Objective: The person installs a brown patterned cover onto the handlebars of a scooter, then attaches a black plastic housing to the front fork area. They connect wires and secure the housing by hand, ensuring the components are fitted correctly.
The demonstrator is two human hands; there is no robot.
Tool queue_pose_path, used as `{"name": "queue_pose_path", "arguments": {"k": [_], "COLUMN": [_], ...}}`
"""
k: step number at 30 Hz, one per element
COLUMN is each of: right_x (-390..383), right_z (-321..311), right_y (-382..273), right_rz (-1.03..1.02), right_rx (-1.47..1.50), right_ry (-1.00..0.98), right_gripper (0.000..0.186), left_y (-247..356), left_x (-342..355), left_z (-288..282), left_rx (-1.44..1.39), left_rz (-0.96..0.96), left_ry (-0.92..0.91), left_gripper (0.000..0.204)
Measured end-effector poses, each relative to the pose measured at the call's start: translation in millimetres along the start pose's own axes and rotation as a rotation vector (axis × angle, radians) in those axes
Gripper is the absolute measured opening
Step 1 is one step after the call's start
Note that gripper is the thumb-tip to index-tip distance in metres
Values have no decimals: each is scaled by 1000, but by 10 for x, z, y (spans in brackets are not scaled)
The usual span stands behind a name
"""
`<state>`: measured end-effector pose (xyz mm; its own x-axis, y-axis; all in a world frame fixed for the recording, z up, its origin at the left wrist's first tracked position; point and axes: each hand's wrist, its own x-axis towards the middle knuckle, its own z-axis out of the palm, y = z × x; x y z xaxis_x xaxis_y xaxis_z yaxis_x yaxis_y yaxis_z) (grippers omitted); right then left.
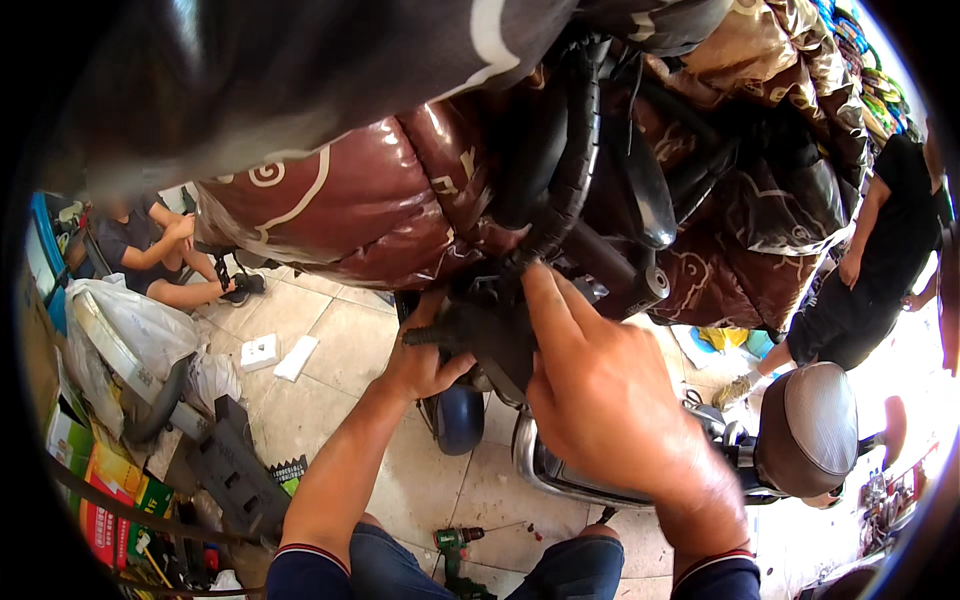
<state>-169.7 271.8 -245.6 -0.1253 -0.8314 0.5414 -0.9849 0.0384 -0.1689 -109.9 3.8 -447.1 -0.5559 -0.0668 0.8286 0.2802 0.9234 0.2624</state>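
Note:
My left hand (pixel 418 362) is wrapped round a dark part (pixel 485 335) with a ridged black stub, below the handlebar area of a scooter-like vehicle; its thumb shows in front and the fingers pass behind. My right hand (pixel 610 390) is closed, with the index finger stretched up to the lower end of a black wrapped cable bundle (pixel 575 170). What its tucked fingers and thumb grip is hidden. A black tube with a round end (pixel 652 284) sticks out just above the right hand. Quilted brown covers (pixel 370 200) hang around these parts.
A green and black cordless drill (pixel 455 545) lies on the tiled floor between my knees. A padded brown seat (pixel 808 430) stands at right. White boxes (pixel 260 352), plastic bags (pixel 130 320) and a dark grey case (pixel 235 470) are at left. One person (pixel 150 245) sits at left; another (pixel 875 250) stands at right.

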Motion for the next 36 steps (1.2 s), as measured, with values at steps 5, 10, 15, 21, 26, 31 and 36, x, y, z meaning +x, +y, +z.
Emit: {"name": "queue_pose_path", "arguments": {"k": [5, 10, 15, 21, 26, 31, 36], "right_x": [365, 447, -277, -784, -571, -620, -613], "right_z": [-12, -41, -52, 611, 999, 1268, 1268], "right_y": [-29, 67, 274, 697, 620, 646, 612], "right_rz": [-35, -110, -144, 230, 215, 283, 199], "right_rx": [-347, -395, 94, 340, 582, 878, 705], "right_ry": [-118, -85, 413, 453, 552, 708, 798], "right_gripper": [38, 27, 32, 78, 81, 68, 37], "left_y": [83, 239, 324, 372, 360, 385, 434], "left_x": [-46, 65, 122, 187, 183, 179, 151], "left_z": [-21, 85, 21, -3, -119, -139, -158], "left_rx": [41, 74, 81, 123, 145, 107, 106], "left_rz": [-84, -122, -231, -251, -254, -305, -393], "left_ry": [27, 79, -81, -64, -200, -208, -231], "left_gripper": [79, 60, 68, 54, 57, 60, 69]}}
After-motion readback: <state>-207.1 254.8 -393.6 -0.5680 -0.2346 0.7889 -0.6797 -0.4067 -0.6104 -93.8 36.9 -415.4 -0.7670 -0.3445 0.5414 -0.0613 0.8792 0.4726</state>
